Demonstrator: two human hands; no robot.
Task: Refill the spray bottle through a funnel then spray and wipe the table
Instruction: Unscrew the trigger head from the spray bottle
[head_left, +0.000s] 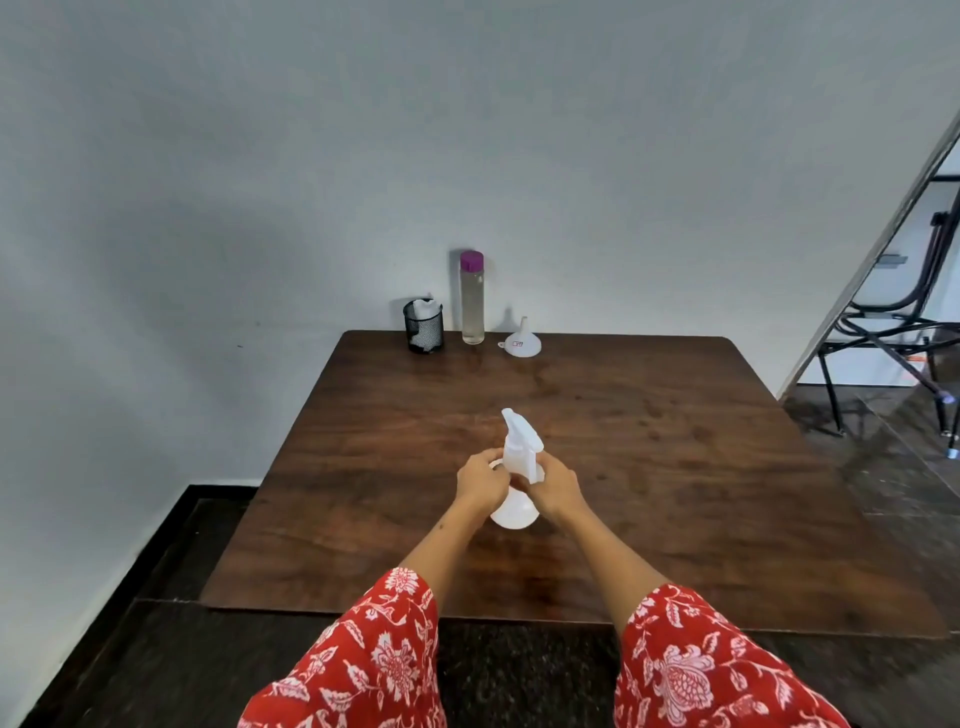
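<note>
A white spray bottle stands upright in the middle of the dark wooden table. My left hand grips its body from the left. My right hand holds the neck just under the white trigger head. At the table's far edge stand a tall clear water bottle with a purple cap and, to its right, a white funnel lying mouth down. A black mesh cup with a white cloth in it sits left of the water bottle.
A grey wall runs behind the table. On the right, a slanted frame and a black metal chair stand on the dark floor. My red flowered sleeves fill the bottom of the view.
</note>
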